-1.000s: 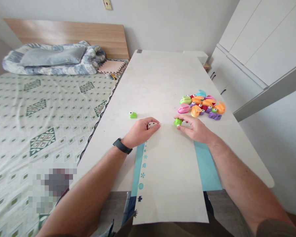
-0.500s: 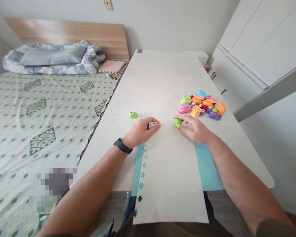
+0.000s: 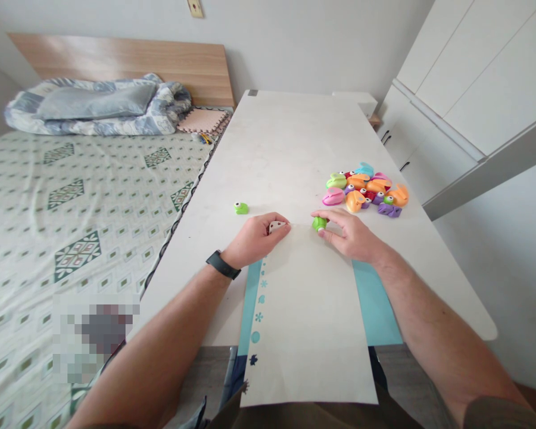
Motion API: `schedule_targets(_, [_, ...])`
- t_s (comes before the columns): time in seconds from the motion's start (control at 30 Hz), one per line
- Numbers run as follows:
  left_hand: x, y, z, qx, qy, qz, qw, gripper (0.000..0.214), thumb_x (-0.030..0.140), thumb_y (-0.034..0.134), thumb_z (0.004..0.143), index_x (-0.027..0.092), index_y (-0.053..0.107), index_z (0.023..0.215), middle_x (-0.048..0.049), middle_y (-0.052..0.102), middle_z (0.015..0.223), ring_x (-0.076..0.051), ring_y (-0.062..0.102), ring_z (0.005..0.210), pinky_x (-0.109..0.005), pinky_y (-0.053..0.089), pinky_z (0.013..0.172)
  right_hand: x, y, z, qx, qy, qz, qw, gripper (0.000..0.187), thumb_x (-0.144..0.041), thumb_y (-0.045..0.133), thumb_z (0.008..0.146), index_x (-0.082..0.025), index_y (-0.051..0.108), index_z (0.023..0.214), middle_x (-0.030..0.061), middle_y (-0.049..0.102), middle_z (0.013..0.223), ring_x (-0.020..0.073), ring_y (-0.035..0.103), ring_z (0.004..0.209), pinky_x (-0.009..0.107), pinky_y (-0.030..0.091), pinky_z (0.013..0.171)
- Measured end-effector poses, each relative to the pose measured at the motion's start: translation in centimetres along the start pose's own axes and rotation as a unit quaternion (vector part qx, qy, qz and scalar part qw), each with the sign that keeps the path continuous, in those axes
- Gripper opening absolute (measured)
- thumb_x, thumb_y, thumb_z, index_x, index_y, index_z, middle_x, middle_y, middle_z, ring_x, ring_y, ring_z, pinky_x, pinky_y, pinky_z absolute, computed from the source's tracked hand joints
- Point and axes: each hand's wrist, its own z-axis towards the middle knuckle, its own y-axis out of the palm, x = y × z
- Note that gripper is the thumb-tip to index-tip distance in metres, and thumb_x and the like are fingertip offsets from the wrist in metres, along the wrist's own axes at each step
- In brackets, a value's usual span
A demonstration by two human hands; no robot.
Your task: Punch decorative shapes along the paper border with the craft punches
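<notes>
My left hand (image 3: 255,237) is closed around a small punch (image 3: 277,226) with a white face, held at the far left corner of a cream paper sheet (image 3: 310,316). My right hand (image 3: 351,234) pinches a small green punch (image 3: 320,223) at the sheet's far edge. The cream sheet lies over a teal sheet (image 3: 376,304) that shows on both sides. A row of punched shapes (image 3: 259,310) runs down the teal strip on the left. Another green punch (image 3: 240,208) sits alone on the white table (image 3: 290,143), left of my left hand.
A pile of several colourful punches (image 3: 365,190) lies at the right of the table. A bed (image 3: 75,196) with a folded quilt (image 3: 98,104) runs along the table's left side. White cabinets (image 3: 469,89) stand on the right.
My right hand has slid the green punch slightly left along the sheet's far edge. My left hand has stayed in place.
</notes>
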Motion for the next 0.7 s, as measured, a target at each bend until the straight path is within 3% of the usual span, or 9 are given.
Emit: schedule_targets(0.7, [-0.48,0.28,0.10,0.004,-0.004,-0.005,1.000,0.035,0.052,0.057,0.094,0.021,0.073,0.101,0.0036,0.047,0.058,-0.011,0.038,0.050,-0.024,0.026,0.046,-0.07,-0.09,-0.23,0.014,0.017,0.026,0.999,0.042,-0.029,0.067,0.091,-0.029,0.065,0.133,0.0076,0.070,0.119,0.0287,0.063,0.111,0.048,0.049,0.101])
